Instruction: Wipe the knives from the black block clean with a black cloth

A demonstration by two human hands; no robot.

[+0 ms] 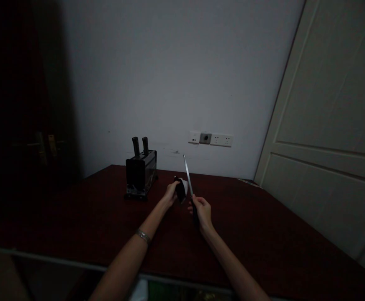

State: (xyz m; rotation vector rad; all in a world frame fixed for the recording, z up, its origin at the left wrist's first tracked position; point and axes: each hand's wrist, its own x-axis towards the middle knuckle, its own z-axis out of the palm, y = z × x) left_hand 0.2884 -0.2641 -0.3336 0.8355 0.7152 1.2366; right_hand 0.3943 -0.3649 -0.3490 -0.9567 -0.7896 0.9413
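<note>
My right hand (202, 210) is closed round the dark handle of a slim, long sharpening steel (187, 172), whose bright metal rod points up and away from me. In my left hand (170, 191) is a bunched black-and-white cloth (181, 190), gripped just left of the rod; whether the cloth touches the metal I cannot tell. Further left on the table stands a black and silver knife block (141, 173). Two black-handled knives (140, 146) stick up from its top, their blades hidden inside.
The dark red-brown table (232, 225) reaches back to a pale wall with a row of sockets (214, 138). A light panelled door (323, 146) rises on the right. At the left, a dark door with a handle (52, 144) lies in shadow.
</note>
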